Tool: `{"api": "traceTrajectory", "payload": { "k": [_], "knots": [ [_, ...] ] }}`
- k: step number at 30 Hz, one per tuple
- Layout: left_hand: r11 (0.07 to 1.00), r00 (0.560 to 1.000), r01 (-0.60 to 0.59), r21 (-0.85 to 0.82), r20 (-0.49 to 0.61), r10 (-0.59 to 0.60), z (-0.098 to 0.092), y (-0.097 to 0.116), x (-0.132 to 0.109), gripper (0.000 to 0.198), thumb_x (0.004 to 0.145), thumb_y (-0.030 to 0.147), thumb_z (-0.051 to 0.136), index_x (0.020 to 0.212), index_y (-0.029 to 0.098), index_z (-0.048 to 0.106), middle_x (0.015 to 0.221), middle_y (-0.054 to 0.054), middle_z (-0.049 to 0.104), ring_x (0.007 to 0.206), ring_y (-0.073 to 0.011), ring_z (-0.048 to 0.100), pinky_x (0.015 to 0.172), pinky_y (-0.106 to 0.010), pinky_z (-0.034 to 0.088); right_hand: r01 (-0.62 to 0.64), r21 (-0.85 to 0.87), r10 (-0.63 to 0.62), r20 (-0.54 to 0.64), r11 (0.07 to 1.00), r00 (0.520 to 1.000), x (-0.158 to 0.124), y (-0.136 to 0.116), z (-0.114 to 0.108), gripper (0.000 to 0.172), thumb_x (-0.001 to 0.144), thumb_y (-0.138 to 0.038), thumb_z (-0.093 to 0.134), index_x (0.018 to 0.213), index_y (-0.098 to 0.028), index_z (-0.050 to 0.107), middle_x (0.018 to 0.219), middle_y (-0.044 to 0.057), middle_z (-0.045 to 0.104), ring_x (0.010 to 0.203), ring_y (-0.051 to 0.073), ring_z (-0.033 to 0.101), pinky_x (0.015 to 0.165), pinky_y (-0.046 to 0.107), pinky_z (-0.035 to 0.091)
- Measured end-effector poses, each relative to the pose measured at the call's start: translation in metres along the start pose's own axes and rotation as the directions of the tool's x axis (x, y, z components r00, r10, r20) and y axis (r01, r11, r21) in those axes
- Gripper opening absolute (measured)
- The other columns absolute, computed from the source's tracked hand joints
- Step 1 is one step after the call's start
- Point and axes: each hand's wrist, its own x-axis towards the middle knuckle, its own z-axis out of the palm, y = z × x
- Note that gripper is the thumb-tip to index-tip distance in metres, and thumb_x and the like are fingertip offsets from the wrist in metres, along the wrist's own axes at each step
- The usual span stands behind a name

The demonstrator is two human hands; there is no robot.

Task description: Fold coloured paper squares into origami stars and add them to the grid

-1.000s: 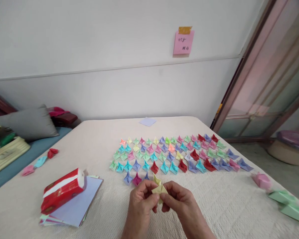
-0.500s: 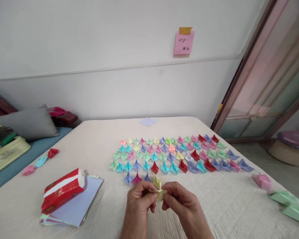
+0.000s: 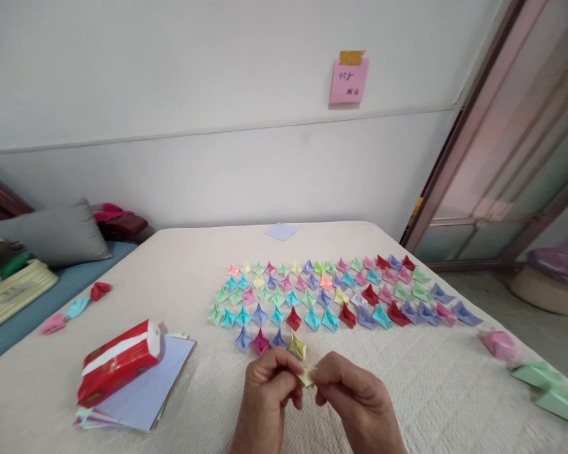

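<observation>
Between my two hands is a small pale yellow folded paper [image 3: 307, 377], mostly covered by my fingers. My left hand [image 3: 269, 394] pinches its left side between thumb and fingers. Its right side is pinched by my right hand [image 3: 353, 394]. Just beyond my fingertips a yellow origami boat [image 3: 298, 345] sits at the right end of the nearest short row, beside a blue-violet boat [image 3: 279, 338] and a magenta one [image 3: 260, 342]. Several more rows of coloured paper boats [image 3: 330, 320] spread behind on the white quilted cover [image 3: 203, 391].
At the left a red tissue pack [image 3: 120, 362] lies on a stack of coloured paper [image 3: 170, 372]. Three folded pieces, one a red piece [image 3: 100, 291], lie farther left. A lilac sheet [image 3: 281, 231] rests near the wall. Pink and green folded papers [image 3: 500, 345] line the right edge.
My hands have shifted slightly down and right with the yellow paper, which now looks flatter and is more covered by my fingers. The yellow boat behind is less hidden.
</observation>
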Motion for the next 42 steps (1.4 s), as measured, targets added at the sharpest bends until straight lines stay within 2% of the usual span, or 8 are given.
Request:
{"api": "traceTrajectory", "payload": {
  "k": [5, 11, 19, 22, 27, 30, 36, 42],
  "knots": [
    [0.999, 0.995, -0.028, 0.044, 0.100, 0.023, 0.001, 0.004, -0.002, 0.019, 0.070, 0.019, 0.064, 0.089, 0.017, 0.065, 0.067, 0.002, 0.059, 0.058, -0.0107, 0.052, 0.054, -0.022, 0.043, 0.069, 0.002, -0.069, -0.053, 0.998, 0.996, 0.000, 0.000, -0.001, 0.017, 0.077, -0.013, 0.061, 0.065, -0.022, 0.067, 0.058, -0.003, 0.055, 0.053, 0.013, 0.054, 0.053, 0.024, 0.043],
    [0.998, 0.992, -0.040, 0.047, 0.120, 0.034, 0.000, 0.001, -0.002, 0.029, 0.063, 0.019, 0.072, 0.090, 0.018, 0.061, 0.068, 0.002, 0.059, 0.060, -0.0102, 0.051, 0.054, -0.020, 0.041, 0.148, -0.044, -0.148, -0.002, 0.988, 0.989, 0.000, 0.002, -0.001, 0.019, 0.079, -0.010, 0.059, 0.066, -0.022, 0.067, 0.059, -0.003, 0.056, 0.054, 0.013, 0.055, 0.054, 0.024, 0.042],
    [0.988, 0.998, -0.045, 0.149, 0.038, 0.040, -0.003, 0.005, 0.000, 0.023, 0.068, 0.019, 0.072, 0.088, 0.018, 0.060, 0.066, 0.002, 0.062, 0.055, -0.0096, 0.051, 0.048, -0.019, 0.041, -0.063, 0.138, 0.067, -0.029, 0.988, 0.997, -0.001, 0.003, 0.004, 0.011, 0.076, -0.016, 0.063, 0.068, -0.021, 0.068, 0.055, -0.003, 0.059, 0.054, 0.013, 0.055, 0.056, 0.023, 0.043],
    [0.983, 0.997, -0.068, 0.169, 0.039, 0.062, -0.003, 0.007, -0.001, 0.023, 0.071, 0.020, 0.071, 0.090, 0.019, 0.060, 0.067, 0.002, 0.062, 0.057, -0.0100, 0.052, 0.049, -0.018, 0.040, -0.126, 0.173, 0.125, 0.017, 0.977, 0.992, 0.001, -0.003, 0.002, 0.005, 0.075, -0.019, 0.065, 0.074, -0.021, 0.069, 0.059, -0.002, 0.062, 0.057, 0.014, 0.056, 0.057, 0.023, 0.044],
    [0.963, 0.989, -0.137, 0.231, 0.083, 0.121, -0.004, 0.007, -0.002, 0.024, 0.076, 0.026, 0.069, 0.097, 0.019, 0.059, 0.069, 0.002, 0.061, 0.056, -0.0090, 0.051, 0.052, -0.019, 0.039, -0.237, 0.154, 0.218, 0.130, 0.959, 0.967, 0.007, -0.011, -0.003, 0.011, 0.076, -0.029, 0.069, 0.077, -0.018, 0.071, 0.065, 0.001, 0.066, 0.057, 0.013, 0.057, 0.056, 0.023, 0.046],
    [0.933, 0.981, -0.191, 0.306, 0.095, 0.170, -0.003, 0.005, -0.003, 0.026, 0.078, 0.030, 0.066, 0.101, 0.020, 0.060, 0.072, 0.001, 0.061, 0.061, -0.0119, 0.055, 0.056, -0.022, 0.042, -0.249, 0.072, 0.238, 0.138, 0.966, 0.961, 0.007, -0.008, -0.004, 0.018, 0.079, -0.032, 0.068, 0.069, -0.017, 0.069, 0.054, 0.000, 0.062, 0.053, 0.013, 0.057, 0.054, 0.023, 0.046],
    [0.820, 0.959, -0.271, 0.504, 0.064, 0.277, -0.002, 0.004, -0.008, 0.021, 0.080, 0.031, 0.064, 0.099, 0.021, 0.063, 0.070, 0.000, 0.062, 0.061, -0.0142, 0.056, 0.060, -0.024, 0.044, -0.194, -0.015, 0.195, 0.095, 0.981, 0.976, 0.003, -0.003, 0.002, 0.025, 0.080, -0.039, 0.067, 0.068, -0.018, 0.067, 0.058, 0.001, 0.062, 0.055, 0.015, 0.058, 0.053, 0.024, 0.045],
    [0.914, 0.981, -0.191, 0.358, 0.079, 0.175, -0.006, 0.005, -0.006, 0.020, 0.079, 0.031, 0.065, 0.095, 0.021, 0.061, 0.063, 0.004, 0.054, 0.054, -0.0107, 0.051, 0.052, -0.021, 0.039, -0.281, 0.112, 0.255, 0.202, 0.953, 0.946, 0.004, -0.003, 0.001, 0.025, 0.076, -0.035, 0.070, 0.061, -0.016, 0.062, 0.053, -0.003, 0.053, 0.049, 0.011, 0.048, 0.047, 0.022, 0.041]
  ]
}}
